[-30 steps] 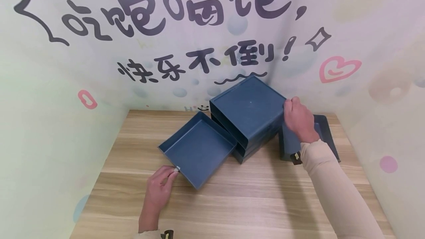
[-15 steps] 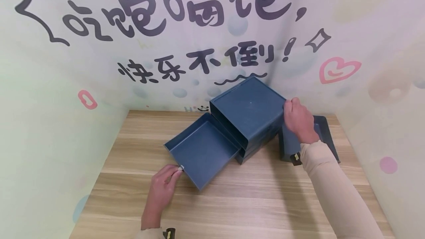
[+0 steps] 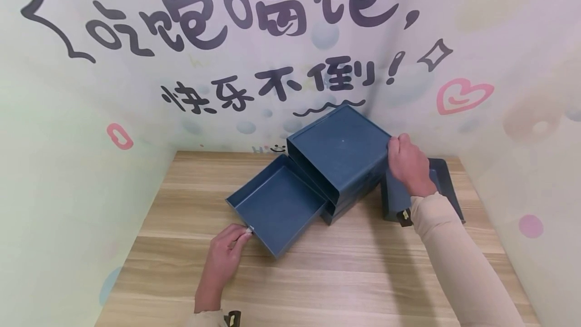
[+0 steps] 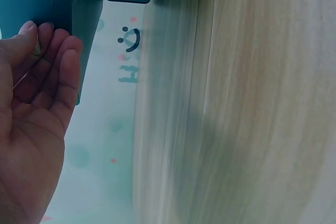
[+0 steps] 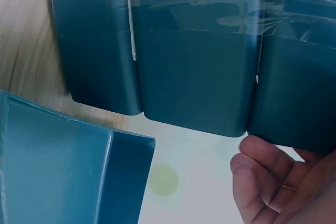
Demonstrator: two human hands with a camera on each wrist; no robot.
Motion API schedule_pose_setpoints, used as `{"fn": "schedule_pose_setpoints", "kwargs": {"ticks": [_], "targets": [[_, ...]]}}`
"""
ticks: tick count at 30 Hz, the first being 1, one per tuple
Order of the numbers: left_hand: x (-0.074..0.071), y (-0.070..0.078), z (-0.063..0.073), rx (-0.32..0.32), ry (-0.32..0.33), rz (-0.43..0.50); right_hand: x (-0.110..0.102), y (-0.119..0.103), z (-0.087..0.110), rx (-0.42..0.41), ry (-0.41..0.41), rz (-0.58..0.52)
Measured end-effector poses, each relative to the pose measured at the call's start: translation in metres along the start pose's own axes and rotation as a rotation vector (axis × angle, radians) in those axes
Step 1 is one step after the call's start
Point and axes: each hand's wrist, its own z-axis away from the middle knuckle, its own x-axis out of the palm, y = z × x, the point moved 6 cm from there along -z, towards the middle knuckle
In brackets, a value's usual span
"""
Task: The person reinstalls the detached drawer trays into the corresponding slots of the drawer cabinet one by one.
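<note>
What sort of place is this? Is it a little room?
Maybe a small work booth. Pale walls stand on three sides of a wood-look table, and big painted-looking writing decorates the back. I can't see beyond it.

sleeves (image 3: 460, 256): beige, wrist-length | wrist pieces (image 3: 405, 217): dark, small yellowish patch | fingers (image 4: 68, 72): bare

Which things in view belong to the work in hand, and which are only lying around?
In the work:
left tray, pinched at its edge by the left hand
blue drawer unit, gripped at its edge by the right hand

Apparently only nearby:
right tray, not held, perhaps from the same set
table
printed wall
</note>
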Motion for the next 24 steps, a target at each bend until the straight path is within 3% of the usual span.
{"fn": "schedule_pose_setpoints", "kwargs": {"ticks": [24], "targets": [[0.0024,0.0042,0.0006,0.022,-0.023,0.044,-0.0006,0.0005,-0.0011,-0.007,0.022,-0.002]]}}
